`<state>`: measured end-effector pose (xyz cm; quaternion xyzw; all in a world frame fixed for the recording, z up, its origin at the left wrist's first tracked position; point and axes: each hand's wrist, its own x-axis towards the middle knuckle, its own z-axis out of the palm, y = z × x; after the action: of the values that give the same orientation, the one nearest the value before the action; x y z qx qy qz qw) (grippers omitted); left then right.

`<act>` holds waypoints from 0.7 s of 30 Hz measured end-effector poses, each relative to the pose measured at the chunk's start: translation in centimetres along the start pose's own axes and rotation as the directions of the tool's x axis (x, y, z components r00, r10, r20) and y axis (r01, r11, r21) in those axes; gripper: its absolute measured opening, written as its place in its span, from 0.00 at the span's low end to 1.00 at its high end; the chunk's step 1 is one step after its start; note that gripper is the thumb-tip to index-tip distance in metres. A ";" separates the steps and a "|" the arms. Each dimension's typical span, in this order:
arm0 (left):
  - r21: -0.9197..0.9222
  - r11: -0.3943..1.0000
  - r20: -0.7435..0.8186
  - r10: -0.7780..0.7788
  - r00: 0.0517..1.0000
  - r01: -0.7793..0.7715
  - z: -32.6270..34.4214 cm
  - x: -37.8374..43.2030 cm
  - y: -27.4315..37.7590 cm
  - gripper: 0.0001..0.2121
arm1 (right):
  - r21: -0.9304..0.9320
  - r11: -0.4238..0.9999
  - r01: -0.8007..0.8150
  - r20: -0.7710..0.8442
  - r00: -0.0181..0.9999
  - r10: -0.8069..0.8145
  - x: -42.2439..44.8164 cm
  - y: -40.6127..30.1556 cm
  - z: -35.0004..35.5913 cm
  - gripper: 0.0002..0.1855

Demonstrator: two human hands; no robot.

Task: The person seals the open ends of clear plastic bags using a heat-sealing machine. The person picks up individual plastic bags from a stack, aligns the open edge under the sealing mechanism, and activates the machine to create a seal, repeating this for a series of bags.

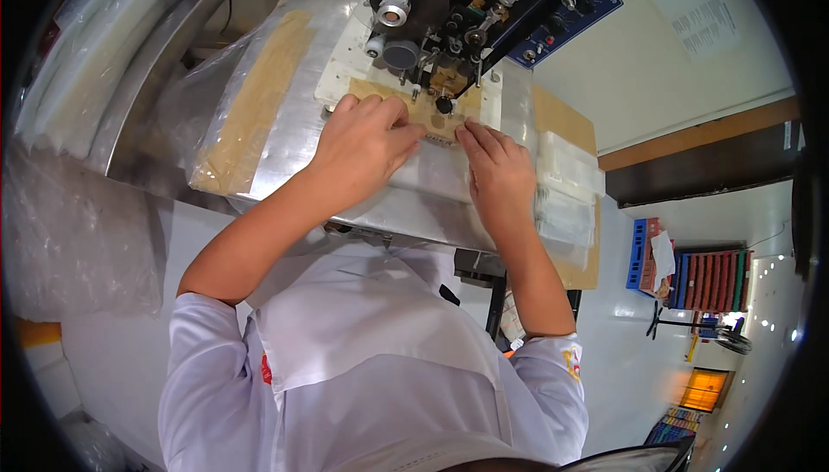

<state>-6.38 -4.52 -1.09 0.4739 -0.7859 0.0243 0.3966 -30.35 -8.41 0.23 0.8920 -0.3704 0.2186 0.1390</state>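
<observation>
A coding machine [447, 38] with a black ribbon reel stands at the top centre over a white plate [333, 80]. Below its black knob lies a clear printed plastic bag [440, 177], reaching over the metal table's front part. My left hand [369, 135] rests at the bag's left side, fingers bent, thumb and forefinger near the print. At the bag's right side is my right hand [495, 164], its fingertips on the film by the plate. Whether either hand pinches the film cannot be told. Stacked clear bags [567, 180] lie on cardboard right of my right hand.
A plastic-wrapped stack with tan tape [259, 103] lies left of the machine. Bundled clear bags [97, 64] sit in a metal tray [175, 25] at the far left. The machine's blue control panel [570, 18] is at the upper right, beside a wall.
</observation>
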 end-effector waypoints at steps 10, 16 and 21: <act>0.051 0.998 0.046 0.026 0.999 -0.028 0.2 1.0 -0.2 0.10 | 0.000 1.000 -0.005 0.072 0.997 0.005 0.4 0.8 -1.0 0.24; 0.002 0.999 0.025 0.037 0.999 -0.037 -0.1 0.5 0.4 0.10 | 0.017 0.992 0.126 0.060 0.990 -0.127 0.6 1.3 -1.6 0.21; 0.049 0.998 -0.035 0.049 0.998 -0.047 0.7 1.0 -0.7 0.11 | 0.187 0.979 0.086 0.041 0.995 -0.096 2.5 2.5 0.1 0.20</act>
<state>-6.45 -5.92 -1.18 0.4638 -0.7890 0.0613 0.3984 -30.57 -11.66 1.59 0.9222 -0.3107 0.2231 0.0563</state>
